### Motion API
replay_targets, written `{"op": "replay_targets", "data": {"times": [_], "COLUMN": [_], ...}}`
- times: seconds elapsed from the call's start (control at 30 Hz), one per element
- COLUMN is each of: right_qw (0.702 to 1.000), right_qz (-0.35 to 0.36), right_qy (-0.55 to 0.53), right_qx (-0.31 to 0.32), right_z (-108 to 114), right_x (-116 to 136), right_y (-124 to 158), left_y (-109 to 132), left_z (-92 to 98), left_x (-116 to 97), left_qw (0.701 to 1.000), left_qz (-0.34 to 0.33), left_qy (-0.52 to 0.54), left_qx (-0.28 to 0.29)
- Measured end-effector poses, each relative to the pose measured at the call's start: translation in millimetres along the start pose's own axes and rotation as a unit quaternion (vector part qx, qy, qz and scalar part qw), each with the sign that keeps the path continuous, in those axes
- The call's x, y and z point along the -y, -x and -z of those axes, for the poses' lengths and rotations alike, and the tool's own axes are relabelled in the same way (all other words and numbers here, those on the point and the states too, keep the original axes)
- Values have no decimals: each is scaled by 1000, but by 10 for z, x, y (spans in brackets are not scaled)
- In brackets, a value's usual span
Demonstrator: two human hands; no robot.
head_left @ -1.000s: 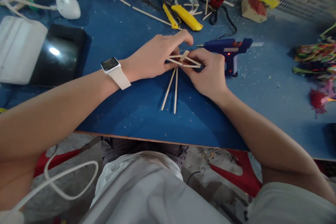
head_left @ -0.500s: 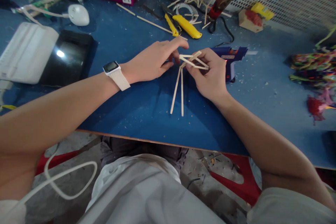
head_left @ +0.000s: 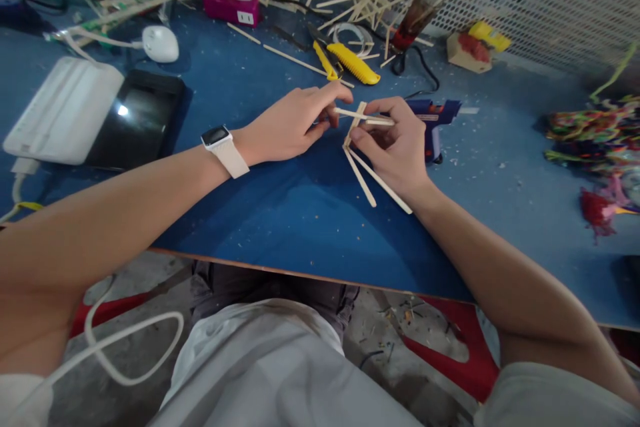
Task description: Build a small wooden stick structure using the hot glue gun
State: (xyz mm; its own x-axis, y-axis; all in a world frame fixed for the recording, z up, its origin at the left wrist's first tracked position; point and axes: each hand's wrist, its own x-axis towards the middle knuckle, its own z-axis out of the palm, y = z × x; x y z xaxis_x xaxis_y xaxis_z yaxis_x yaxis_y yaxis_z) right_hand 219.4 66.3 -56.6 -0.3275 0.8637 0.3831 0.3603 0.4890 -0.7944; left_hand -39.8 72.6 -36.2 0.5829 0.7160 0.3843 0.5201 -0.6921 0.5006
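In the head view, my right hand (head_left: 395, 137) pinches a small frame of thin wooden sticks (head_left: 356, 121) between thumb and fingers. Two of its sticks slant down toward the table's front edge, and others cross near my fingertips. My left hand (head_left: 300, 120), with a watch (head_left: 217, 137) on its wrist, is just left of the frame. Its index finger arches over a stick end and its thumb stays apart; whether the fingertips touch the stick is hard to see. Partly hidden behind my right hand lies a blue glue gun (head_left: 434, 121).
Beyond my hands lie a yellow utility knife (head_left: 355, 63), loose sticks and a purple power strip (head_left: 231, 8). A black device (head_left: 137, 120) and a white power bank (head_left: 63, 110) are at left. Colourful yarn (head_left: 595, 127) is at right. Perforated metal backs the blue table (head_left: 280, 213).
The stick frame has turned in my right hand, so its two long sticks now slant down to the right. My left hand stays close to it. The view has shifted slightly.
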Motion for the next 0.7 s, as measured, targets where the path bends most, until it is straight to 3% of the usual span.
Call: {"op": "replay_targets", "data": {"times": [0.33,0.53,0.7], "right_qw": [1000,999,998], "right_qz": [2,8,14], "right_qy": [-27,-49,-53], "right_qx": [9,0,23], "right_z": [-31,-42,-13], "right_x": [-36,73,125], "right_y": [-23,8,12], "left_y": [14,13,30], "left_z": [-1,16,36], "left_x": [-21,-45,-69], "left_qw": [999,993,990], "left_qz": [-24,-92,-117], "left_qy": [-10,-4,2], "left_qx": [-35,-80,-80]}}
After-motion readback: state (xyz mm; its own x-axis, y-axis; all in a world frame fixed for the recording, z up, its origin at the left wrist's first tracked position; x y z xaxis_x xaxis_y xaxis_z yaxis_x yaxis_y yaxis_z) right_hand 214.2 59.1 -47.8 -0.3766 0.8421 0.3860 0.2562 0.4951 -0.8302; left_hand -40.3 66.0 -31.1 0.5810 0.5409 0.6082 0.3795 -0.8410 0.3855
